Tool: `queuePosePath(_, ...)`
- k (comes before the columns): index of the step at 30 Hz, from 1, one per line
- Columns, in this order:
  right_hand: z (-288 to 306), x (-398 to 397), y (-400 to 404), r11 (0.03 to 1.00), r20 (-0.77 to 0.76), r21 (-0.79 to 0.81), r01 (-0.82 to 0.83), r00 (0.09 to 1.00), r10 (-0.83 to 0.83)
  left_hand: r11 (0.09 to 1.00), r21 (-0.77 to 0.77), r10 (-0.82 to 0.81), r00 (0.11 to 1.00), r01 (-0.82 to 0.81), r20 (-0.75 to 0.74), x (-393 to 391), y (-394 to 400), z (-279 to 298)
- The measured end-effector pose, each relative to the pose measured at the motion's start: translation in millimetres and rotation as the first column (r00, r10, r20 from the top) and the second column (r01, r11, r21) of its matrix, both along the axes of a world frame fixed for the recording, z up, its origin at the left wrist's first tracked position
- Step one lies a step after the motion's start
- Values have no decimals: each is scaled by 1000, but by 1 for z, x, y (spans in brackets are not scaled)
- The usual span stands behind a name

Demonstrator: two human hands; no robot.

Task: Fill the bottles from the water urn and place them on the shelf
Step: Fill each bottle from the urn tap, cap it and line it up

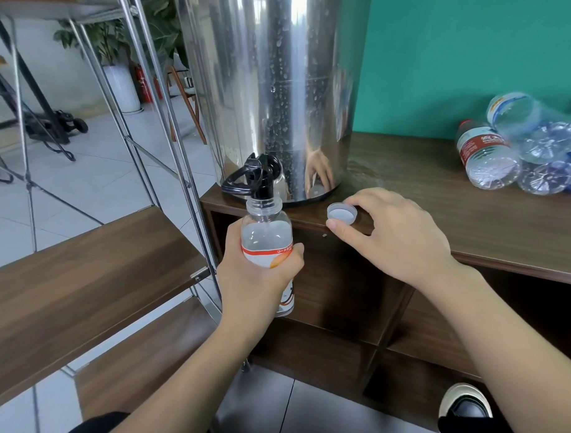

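Note:
A tall steel water urn [282,86] stands on the dark wooden cabinet [455,215], its black tap [256,178] hanging over the front corner. My left hand [259,273] grips a clear plastic bottle [265,238] with an orange-and-white label, its open mouth right under the tap. The bottle holds water up to about its shoulder. A white cap [342,213] lies upside down on the cabinet edge, pinched between the thumb and fingers of my right hand [393,233]. A wooden shelf board [81,274] on a metal frame stands to the left.
Several empty plastic bottles [519,153] lie in a pile at the cabinet's back right against the green wall. The shelf's steel posts [170,131] rise close beside the urn. Open cabinet compartments sit below my arms. My shoe [465,404] shows on the tiled floor.

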State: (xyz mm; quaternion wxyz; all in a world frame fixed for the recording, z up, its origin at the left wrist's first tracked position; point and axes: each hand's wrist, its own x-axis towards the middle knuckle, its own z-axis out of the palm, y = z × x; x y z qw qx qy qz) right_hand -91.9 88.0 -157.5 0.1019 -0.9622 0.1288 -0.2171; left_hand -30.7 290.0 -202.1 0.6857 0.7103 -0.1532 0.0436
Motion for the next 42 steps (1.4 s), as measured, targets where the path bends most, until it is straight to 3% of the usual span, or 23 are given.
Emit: queuePosePath(42,4,-3,2,1000,-10,-7,-7,1000,7,999,25,27,1000,-28,6,1,-1,1)
